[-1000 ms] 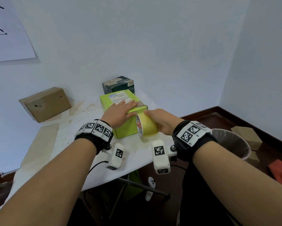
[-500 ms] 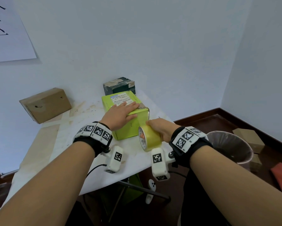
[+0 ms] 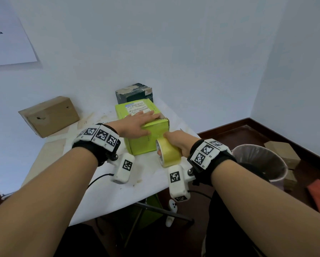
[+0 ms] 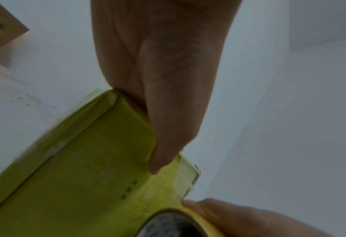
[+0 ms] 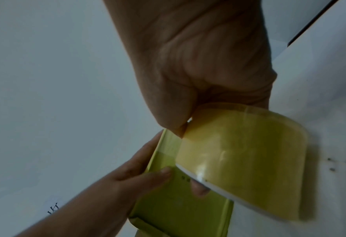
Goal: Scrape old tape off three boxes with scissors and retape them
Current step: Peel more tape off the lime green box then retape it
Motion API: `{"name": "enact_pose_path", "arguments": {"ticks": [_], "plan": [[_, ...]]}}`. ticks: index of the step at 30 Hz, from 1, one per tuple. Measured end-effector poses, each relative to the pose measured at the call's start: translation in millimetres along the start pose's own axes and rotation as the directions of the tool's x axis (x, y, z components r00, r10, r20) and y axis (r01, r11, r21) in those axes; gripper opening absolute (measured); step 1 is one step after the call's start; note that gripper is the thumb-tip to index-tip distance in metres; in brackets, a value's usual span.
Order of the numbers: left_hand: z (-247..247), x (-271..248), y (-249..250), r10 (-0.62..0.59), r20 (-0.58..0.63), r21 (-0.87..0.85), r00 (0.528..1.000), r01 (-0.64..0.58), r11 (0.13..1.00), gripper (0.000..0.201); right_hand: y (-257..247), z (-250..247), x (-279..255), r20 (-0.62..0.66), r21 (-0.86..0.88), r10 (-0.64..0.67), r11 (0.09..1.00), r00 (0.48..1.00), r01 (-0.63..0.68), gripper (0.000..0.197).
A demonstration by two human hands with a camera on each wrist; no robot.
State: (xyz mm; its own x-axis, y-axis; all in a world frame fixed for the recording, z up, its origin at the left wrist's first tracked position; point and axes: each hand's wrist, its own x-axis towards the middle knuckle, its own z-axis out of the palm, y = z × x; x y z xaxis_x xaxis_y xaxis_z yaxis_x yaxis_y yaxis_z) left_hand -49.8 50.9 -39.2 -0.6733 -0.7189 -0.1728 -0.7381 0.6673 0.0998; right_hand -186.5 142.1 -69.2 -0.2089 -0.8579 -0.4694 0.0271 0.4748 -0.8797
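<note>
A lime-green box (image 3: 142, 141) (image 4: 82, 168) (image 5: 178, 205) with a white label lies on the white table (image 3: 92, 184). My left hand (image 3: 135, 123) (image 5: 127, 179) lies flat on the box's top, fingers straight, thumb down the near face. My right hand (image 3: 176, 140) (image 5: 198, 80) grips a yellowish tape roll (image 3: 169, 152) (image 5: 239, 160) (image 4: 176, 224) against the box's near face, and a strip of tape runs from the roll up that face. A dark green box (image 3: 134, 92) stands behind the green one. A brown cardboard box (image 3: 48, 116) lies at the back left. No scissors are in view.
A bin with a pink liner (image 3: 261, 162) stands on the dark floor right of the table. More cardboard boxes (image 3: 283, 153) lie by the right wall. A white sheet with black strokes (image 3: 7, 34) hangs on the wall. The table's near edge is close to my wrists.
My right hand has drawn the tape roll down and toward me along the box's near face. My left hand has stayed flat on the box top.
</note>
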Motion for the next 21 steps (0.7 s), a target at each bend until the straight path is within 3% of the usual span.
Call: {"name": "enact_pose_path", "arguments": {"ticks": [2,6,9,15,21], "plan": [[-4.4,-1.0,2.7,0.012,-0.046,-0.035,0.999,-0.014,0.999,0.068,1.5,0.8,6.0,-0.018,-0.028,-0.014,1.000,1.000,0.013,0.040],[1.4,-1.5,14.1,0.062,-0.125,-0.315,0.990,-0.099,0.944,0.055,3.8,-3.4,4.9,0.010,-0.045,-0.008,0.999,1.000,0.009,0.034],[4.8,0.7,18.0,0.046,-0.131,-0.278,0.990,-0.082,0.957,0.043,7.7,-6.5,10.4,0.054,-0.051,-0.013,0.999,0.998,0.016,0.034],[9.1,2.4,17.6,0.036,-0.173,-0.214,0.984,-0.073,0.974,0.042,13.1,-9.6,2.6,0.098,-0.052,-0.007,0.999,0.995,0.013,0.036],[18.1,7.6,24.6,0.004,-0.318,-0.248,0.948,-0.087,0.965,0.038,19.9,-12.0,-1.9,0.115,-0.028,-0.050,0.998,0.992,0.054,0.036]]}}
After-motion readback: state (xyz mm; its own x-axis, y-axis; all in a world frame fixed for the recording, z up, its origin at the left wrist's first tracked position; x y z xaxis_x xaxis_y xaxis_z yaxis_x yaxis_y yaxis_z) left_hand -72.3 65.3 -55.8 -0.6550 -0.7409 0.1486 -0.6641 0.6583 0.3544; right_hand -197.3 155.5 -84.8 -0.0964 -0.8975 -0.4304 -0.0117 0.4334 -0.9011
